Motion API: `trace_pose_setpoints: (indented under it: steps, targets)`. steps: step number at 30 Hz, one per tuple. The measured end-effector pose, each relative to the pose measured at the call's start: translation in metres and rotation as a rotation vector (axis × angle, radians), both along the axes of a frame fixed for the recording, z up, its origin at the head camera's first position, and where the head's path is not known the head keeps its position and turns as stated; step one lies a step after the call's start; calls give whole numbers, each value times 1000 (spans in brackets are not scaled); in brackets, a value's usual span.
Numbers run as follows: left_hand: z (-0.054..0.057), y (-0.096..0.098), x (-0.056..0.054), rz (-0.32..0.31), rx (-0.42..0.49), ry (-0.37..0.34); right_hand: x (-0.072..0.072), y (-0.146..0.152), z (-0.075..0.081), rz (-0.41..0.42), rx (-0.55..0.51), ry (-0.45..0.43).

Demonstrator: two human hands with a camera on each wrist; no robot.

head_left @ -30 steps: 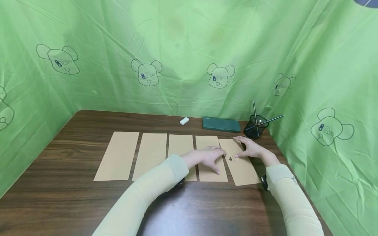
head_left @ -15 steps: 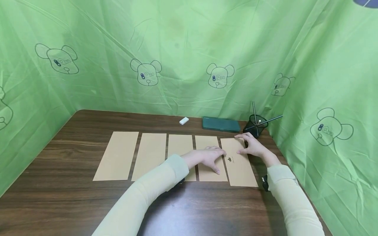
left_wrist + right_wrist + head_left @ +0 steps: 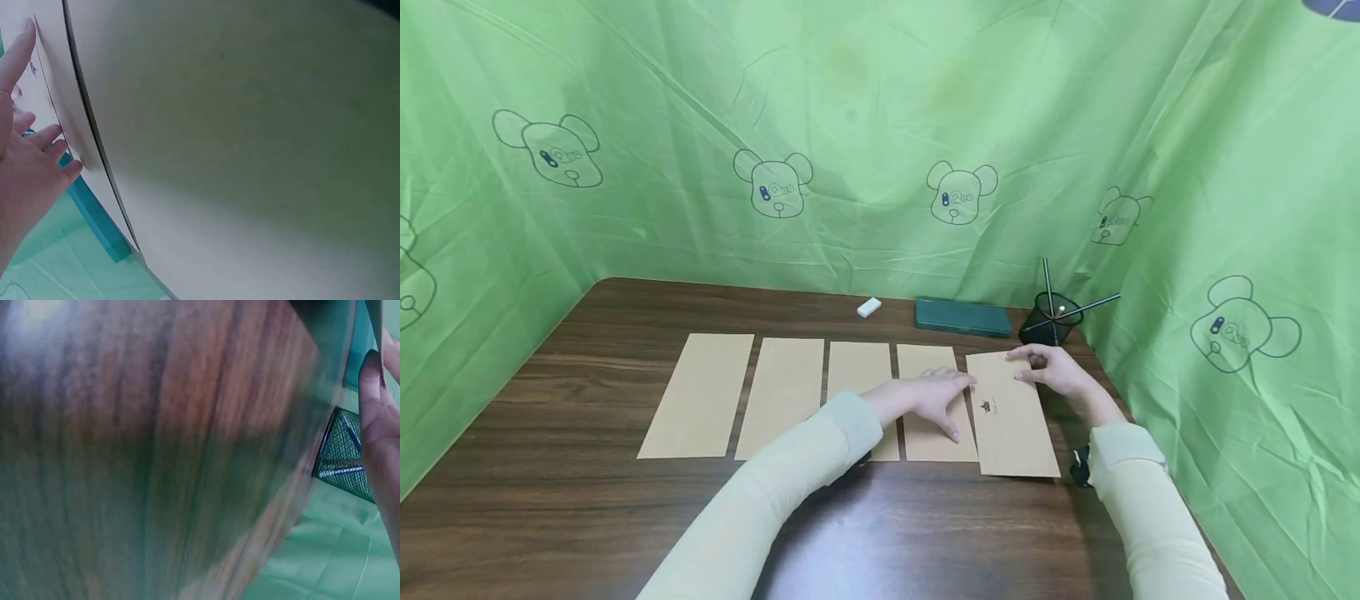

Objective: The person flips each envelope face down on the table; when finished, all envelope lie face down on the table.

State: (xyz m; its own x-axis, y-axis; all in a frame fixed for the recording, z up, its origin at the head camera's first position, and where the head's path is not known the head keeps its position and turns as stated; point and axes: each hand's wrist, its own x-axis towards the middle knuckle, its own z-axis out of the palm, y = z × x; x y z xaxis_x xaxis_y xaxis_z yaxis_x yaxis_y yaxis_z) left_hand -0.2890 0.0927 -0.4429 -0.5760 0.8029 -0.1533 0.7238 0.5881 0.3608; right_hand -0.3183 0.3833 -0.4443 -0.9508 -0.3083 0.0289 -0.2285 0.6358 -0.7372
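My right hand (image 3: pixel 1054 371) pinches the right edge of a brown kraft paper sheet (image 3: pixel 1017 433) printed with a small black crown. That sheet is tilted slightly, its near edge showing a thin shadow beneath. In the right wrist view, the thumb (image 3: pixel 372 403) lies against the sheet's edge. My left hand (image 3: pixel 934 398) rests with spread fingers on the neighbouring plain sheet (image 3: pixel 936 446), its fingertips near the crown sheet's left edge. Three more plain sheets, the leftmost (image 3: pixel 700 396) included, lie in a row to the left; my left arm partly covers one.
A dark green flat case (image 3: pixel 962 317) and a white eraser-like block (image 3: pixel 868 307) lie at the back of the wooden table (image 3: pixel 587 517). Behind my right hand stands a black mesh pen holder (image 3: pixel 1037 327) with sticks in it. Green curtains surround the table.
The crown sheet has turned from a slant to nearly line up with the row, then risen slightly. My right hand has shifted a little right with it; the left hand stays put.
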Motion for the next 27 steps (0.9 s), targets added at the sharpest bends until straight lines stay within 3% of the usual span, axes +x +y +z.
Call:
trace_pose_setpoints:
  steps: [5,9,13,19,27]
  targets:
    - [2,2,-4,43,38,-45,6,2,6,-63,-55,-84]
    - [3,4,-9,66,96,-80,8,2,8,-44,-138,-123]
    - [0,4,-14,70,147,-71,7,3,5,-29,-153,-120]
    - [-4,4,-21,49,195,-37,6,2,-3,-40,-81,-93]
    - [-6,3,-23,42,196,2,18,-11,-5,81,52,-68]
